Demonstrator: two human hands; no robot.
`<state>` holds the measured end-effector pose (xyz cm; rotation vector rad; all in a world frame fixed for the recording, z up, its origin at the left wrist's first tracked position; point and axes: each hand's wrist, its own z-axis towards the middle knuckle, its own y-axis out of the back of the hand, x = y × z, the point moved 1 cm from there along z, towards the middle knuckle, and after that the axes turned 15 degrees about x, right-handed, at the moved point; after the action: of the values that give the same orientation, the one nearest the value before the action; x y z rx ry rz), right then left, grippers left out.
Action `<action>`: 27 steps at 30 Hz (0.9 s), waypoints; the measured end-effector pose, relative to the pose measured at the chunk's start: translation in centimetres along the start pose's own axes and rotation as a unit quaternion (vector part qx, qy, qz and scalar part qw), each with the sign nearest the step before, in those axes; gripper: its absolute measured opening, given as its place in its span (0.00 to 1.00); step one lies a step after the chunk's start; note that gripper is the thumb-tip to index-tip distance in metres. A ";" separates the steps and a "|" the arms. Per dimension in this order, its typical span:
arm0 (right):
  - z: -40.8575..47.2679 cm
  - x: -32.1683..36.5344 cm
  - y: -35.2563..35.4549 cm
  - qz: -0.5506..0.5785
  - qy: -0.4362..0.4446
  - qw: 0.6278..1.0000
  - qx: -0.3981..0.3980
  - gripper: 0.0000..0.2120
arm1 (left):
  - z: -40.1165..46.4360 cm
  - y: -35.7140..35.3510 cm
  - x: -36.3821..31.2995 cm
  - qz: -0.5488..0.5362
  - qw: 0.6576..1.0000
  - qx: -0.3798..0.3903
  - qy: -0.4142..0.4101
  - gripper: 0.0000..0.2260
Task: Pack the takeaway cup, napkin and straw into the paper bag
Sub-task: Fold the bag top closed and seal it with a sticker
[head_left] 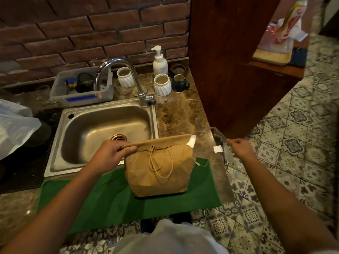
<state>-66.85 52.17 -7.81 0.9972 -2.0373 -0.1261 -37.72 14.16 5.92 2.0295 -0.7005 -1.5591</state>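
A brown paper bag [159, 169] stands upright on a green cloth [113, 197], its top folded over toward me and its twine handles hanging down the front. A white strip of tape [191, 142] sits on the fold's right corner. My left hand [114, 151] pinches the fold's left end. My right hand [240, 147] is out to the right over the counter edge, closed on a blurred clear tape roll or dispenser [219, 139] with a white tape piece [218, 149] beside it. The cup, napkin and straw are not visible.
A steel sink [95, 129] with a tall tap [117, 74] lies behind the bag. White ribbed pots [162, 85], a blue mug [180, 83], a soap pump [160, 61] and a plastic tub [82, 88] line the brick wall. A wooden panel [229, 70] rises at right above tiled floor.
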 end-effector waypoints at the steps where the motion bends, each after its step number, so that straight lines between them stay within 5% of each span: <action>1: 0.3 -0.7 -0.8 -0.013 -0.014 1.000 0.023 0.19 | -0.1 -0.1 0.0 -0.010 1.000 -0.001 0.005 0.15; 4: 1.3 -2.3 -2.5 -0.034 -0.028 0.997 0.059 0.20 | -0.2 -0.2 -0.3 -0.027 1.000 0.003 0.012 0.06; 16: 2.1 -0.9 -2.9 -0.108 0.016 0.993 0.035 0.12 | -0.5 -0.6 -0.6 -0.004 1.000 -0.012 0.024 0.11; 27: -0.2 1.5 -3.5 -0.286 0.039 0.957 -0.014 0.17 | -0.9 -0.7 -0.4 -0.030 0.999 -0.013 0.034 0.20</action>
<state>-65.05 48.78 -8.15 1.5248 -1.6176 -0.4115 -36.90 14.97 5.93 2.0907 -0.5965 -1.5167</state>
